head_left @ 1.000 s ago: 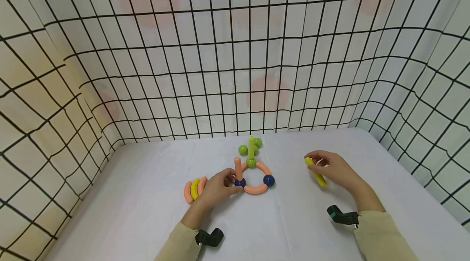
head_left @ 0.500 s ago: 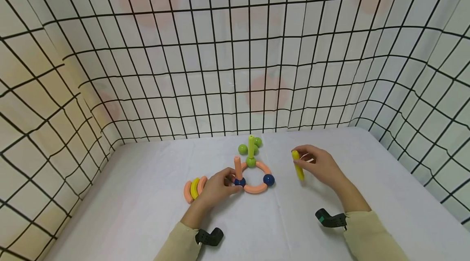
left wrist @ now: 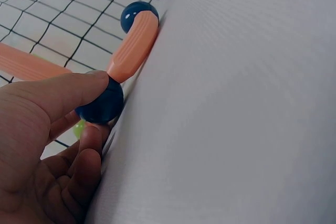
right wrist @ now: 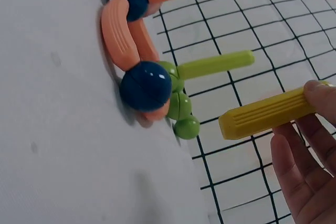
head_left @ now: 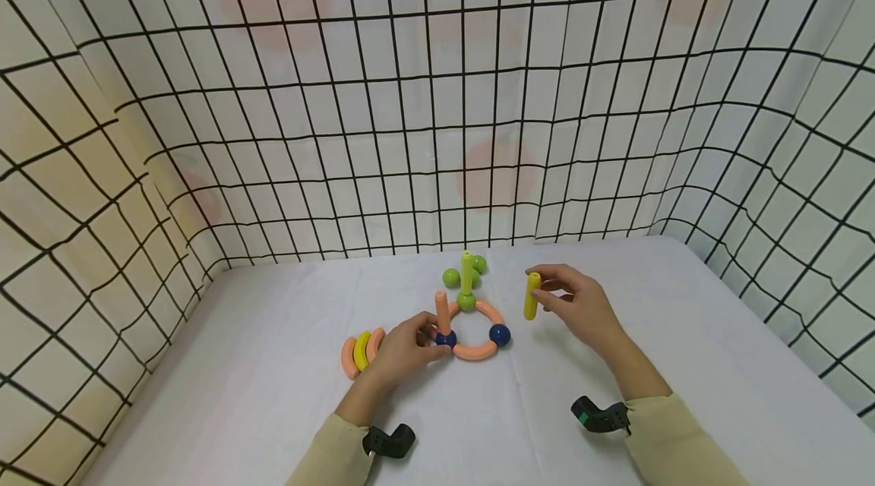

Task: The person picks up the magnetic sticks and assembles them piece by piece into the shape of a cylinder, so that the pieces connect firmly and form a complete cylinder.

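Note:
My left hand (head_left: 408, 353) pinches a dark blue ball (left wrist: 107, 103) at the left of a ring of curved orange rods (head_left: 475, 352). An orange straight rod (head_left: 443, 313) stands upright on that ball. At the ring's right sits a second blue ball (head_left: 500, 335), and at its back a green ball (head_left: 466, 302) carries an upright lime-green rod (head_left: 467, 273). Up off the table, my right hand (head_left: 577, 307) grips a yellow straight rod (head_left: 531, 298) between thumb and fingers. In the right wrist view the yellow rod's lower end points toward the ring, apart from it.
Several loose green balls (head_left: 451, 278) lie behind the ring. Left of my left hand, curved orange and yellow rods (head_left: 361, 351) lie side by side on the white tabletop (head_left: 273, 395). A black-grid wall (head_left: 437, 106) encloses the back and sides.
My right hand has carried the yellow rod leftward toward the ring, tipping it from slanted to nearly upright. My left hand has stayed on the blue ball.

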### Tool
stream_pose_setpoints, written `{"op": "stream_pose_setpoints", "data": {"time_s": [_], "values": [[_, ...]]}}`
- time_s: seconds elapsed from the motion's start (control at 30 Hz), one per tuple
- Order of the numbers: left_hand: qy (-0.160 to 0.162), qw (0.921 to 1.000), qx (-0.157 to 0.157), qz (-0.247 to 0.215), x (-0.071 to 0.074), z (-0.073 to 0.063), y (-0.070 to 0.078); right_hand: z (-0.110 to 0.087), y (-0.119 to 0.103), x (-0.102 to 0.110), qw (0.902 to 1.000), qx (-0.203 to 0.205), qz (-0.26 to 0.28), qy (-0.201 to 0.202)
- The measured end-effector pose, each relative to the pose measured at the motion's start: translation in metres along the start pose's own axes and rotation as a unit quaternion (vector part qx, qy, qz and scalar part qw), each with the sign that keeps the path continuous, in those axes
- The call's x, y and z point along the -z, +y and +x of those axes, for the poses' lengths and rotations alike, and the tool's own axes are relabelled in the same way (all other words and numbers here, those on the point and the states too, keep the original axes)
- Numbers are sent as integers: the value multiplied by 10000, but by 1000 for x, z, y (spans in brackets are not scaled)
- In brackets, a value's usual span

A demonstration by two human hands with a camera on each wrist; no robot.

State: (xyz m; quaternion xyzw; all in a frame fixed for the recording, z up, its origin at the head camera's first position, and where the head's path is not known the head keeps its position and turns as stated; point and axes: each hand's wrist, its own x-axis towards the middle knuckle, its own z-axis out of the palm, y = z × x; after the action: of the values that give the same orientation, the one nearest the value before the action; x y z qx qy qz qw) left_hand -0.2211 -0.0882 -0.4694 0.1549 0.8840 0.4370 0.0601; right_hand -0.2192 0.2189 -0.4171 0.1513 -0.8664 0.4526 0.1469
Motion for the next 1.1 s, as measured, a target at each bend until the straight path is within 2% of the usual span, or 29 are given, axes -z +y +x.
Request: {"op": "stream_pose_setpoints", "data": {"time_s": [0.3,0.63,0.93,1.1], "values": [[-13,10000,-4,13,1,-1,1,-2,-10,-20,9988,16,324,370],[-20,10000,6,64,1,0,0,-6,-15,-37,9982,120,461,371],[2,10000,12,44,1,1,0,-7,-11,-46,9980,240,501,297],[4,10000,-9,53,1,0,0,-7,-10,-48,9987,70,484,175]]}}
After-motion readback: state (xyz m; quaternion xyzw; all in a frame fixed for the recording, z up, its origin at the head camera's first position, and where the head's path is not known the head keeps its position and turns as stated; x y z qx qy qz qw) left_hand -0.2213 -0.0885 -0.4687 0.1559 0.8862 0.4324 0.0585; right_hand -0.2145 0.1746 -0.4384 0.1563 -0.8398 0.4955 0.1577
